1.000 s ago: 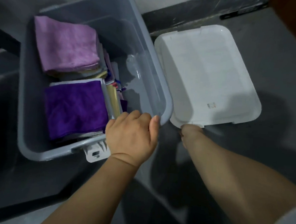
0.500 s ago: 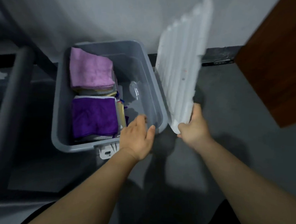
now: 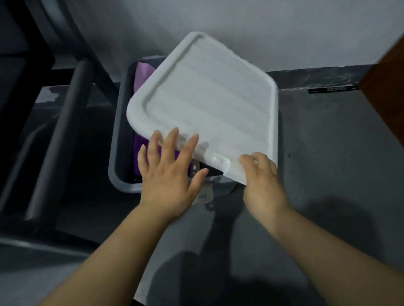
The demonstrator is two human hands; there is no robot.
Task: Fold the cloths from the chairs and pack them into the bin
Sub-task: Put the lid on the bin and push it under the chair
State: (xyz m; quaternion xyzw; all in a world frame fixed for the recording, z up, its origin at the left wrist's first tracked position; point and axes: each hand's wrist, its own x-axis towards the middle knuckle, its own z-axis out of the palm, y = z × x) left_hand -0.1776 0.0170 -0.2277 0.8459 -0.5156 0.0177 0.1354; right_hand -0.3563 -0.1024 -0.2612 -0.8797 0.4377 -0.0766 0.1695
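Your right grip [image 3: 263,180] holds the near corner of the white lid [image 3: 206,105], which tilts over the gray bin [image 3: 121,124] on the floor. Your left grip [image 3: 169,172] is wide, with fingertips touching the lid's near edge. Purple cloths [image 3: 143,76] peek out inside the bin.

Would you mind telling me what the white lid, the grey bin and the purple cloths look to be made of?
The lid is likely moulded plastic, matt white, judging by its shallow ribs and raised rim. The bin is probably smooth grey plastic, with a rounded moulded rim. The cloths look like soft fabric, perhaps microfibre, but only slivers show, so the weave cannot be told.
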